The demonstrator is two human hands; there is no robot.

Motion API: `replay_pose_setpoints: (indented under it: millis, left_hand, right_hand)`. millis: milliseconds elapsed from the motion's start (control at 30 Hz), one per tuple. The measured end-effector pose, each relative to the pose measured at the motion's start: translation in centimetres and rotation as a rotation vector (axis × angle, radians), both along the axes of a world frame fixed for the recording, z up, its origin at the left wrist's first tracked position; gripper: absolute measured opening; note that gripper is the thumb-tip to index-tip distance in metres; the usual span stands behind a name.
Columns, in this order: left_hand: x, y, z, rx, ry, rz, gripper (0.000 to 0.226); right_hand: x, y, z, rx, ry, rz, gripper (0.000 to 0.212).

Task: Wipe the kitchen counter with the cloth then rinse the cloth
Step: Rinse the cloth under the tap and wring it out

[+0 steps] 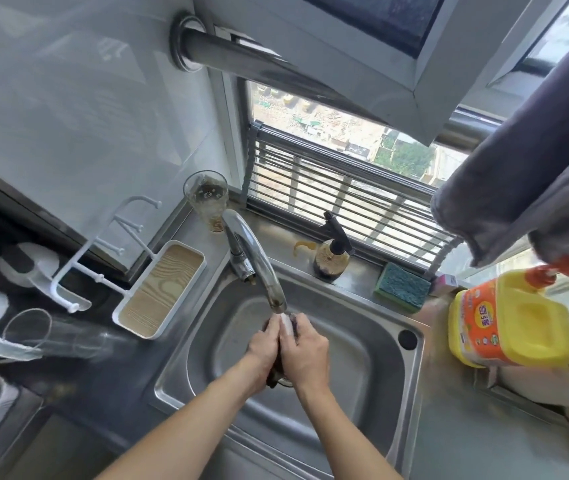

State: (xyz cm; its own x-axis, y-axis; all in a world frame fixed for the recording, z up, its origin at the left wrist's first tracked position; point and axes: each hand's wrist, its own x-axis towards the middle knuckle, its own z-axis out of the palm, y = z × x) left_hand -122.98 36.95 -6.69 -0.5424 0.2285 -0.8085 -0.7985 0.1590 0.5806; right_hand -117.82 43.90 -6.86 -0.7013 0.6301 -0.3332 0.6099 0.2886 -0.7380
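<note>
Evidently rinsing: both hands meet over the sink [362, 341], under the tap [258, 268].
Cloth [291, 329]: dark, bunched between the palms beneath the spout, probably so water runs through it.
Left hand [265, 344]: closed around the cloth.
Right hand [305, 353]: closed on it too.
Water: flow hard to confirm.

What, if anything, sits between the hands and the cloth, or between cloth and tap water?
Nothing visible. Both hands, left and right, already clasp the dark cloth over the sink, directly under the faucet spout, with water landing on it.
</note>
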Motion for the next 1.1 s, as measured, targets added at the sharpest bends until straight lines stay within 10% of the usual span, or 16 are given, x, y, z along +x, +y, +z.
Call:
replay_pose_setpoints:
  millis: [300, 467, 967, 1100]
  left_hand:
    - [-0.3, -4.3, -2.3, 0.151, -0.158, -0.171, 0.03]
    - [-1.5, -1.4, -1.0, 0.157, -0.292, 0.043, 0.06]
    - [-0.4, -2.6, -2.0, -0.028, -0.038, -0.151, 0.03]
    - [-0.1, -4.1, -2.3, 0.106, -0.267, -0.036, 0.035]
  right_hand:
    - [0.3, 2.5, 0.3, -0.117, 0.138, -0.092, 0.008]
    - [2.0, 0.1, -0.2, -0.049, 0.18, 0.092, 0.018]
    - [-1.8, 0.7, -0.8, -0.06, -0.014, -0.242, 0.022]
    - [-1.2, 0.5, -0.1, -0.076, 0.108, 0.019, 0.015]
